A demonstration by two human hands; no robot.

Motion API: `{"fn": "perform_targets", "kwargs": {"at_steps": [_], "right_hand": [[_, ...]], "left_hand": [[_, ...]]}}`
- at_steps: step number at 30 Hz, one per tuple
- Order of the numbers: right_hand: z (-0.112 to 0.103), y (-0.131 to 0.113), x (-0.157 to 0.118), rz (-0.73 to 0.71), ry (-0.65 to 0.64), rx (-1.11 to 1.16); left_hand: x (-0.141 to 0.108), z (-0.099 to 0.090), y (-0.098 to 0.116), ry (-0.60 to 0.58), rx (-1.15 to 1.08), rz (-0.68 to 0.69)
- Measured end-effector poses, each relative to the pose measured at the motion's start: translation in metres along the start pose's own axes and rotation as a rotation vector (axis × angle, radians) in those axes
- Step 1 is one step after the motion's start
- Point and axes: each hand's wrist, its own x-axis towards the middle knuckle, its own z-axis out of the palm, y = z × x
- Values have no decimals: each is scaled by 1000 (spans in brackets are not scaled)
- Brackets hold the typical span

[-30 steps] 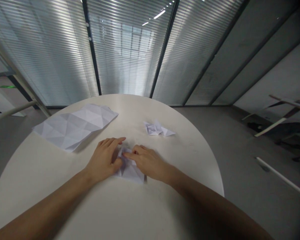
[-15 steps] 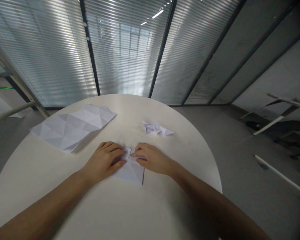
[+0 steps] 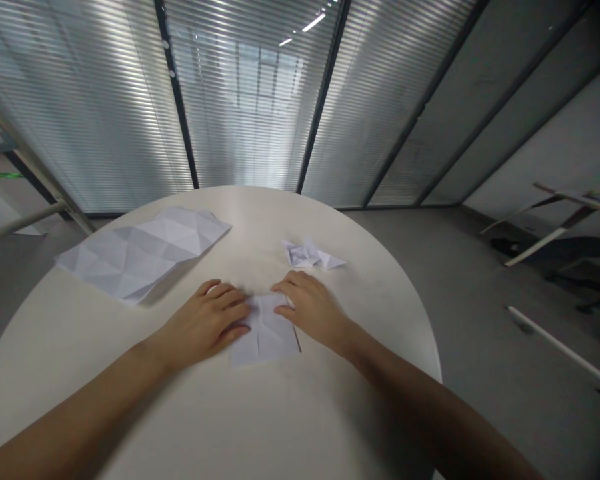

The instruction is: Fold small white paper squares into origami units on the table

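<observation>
A small folded white paper (image 3: 267, 333) lies on the round white table (image 3: 220, 427), between my two hands. My left hand (image 3: 207, 325) rests over its left edge, thumb and fingers pressing on it. At its upper right corner my right hand (image 3: 311, 308) has thumb and fingertips on the paper, the fingers close together. A crease runs down the middle of the paper. What lies under the fingers is hidden.
A large creased white sheet (image 3: 145, 250) lies at the table's back left. A small folded paper shape (image 3: 313, 255) sits beyond my right hand. Blinds (image 3: 250, 100) hang behind the table; metal frames stand at both sides.
The small paper now shows a squarer outline, its lower flaps lying differently. My right hand has shifted slightly up and right; my left hand has barely moved.
</observation>
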Motion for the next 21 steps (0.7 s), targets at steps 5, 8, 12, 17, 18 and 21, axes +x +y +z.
{"fn": "perform_targets", "kwargs": {"at_steps": [5, 8, 12, 17, 18, 21], "right_hand": [[-3, -10, -3, -5, -70, -38], [-3, -14, -4, -36, -102, -23], [1, -7, -6, -163, -117, 39], [6, 15, -4, -263, -195, 142], [6, 18, -3, -271, -213, 152], [6, 25, -1, -297, -241, 179]], "left_hand": [[-3, -8, 7, -6, 76, 38], [-5, -7, 8, 20, 6, 48], [-6, -8, 8, 19, -203, 95], [-7, -3, 9, -83, -288, 133], [-7, -1, 8, -88, -279, 126], [-8, 5, 2, -56, -238, 102]]}}
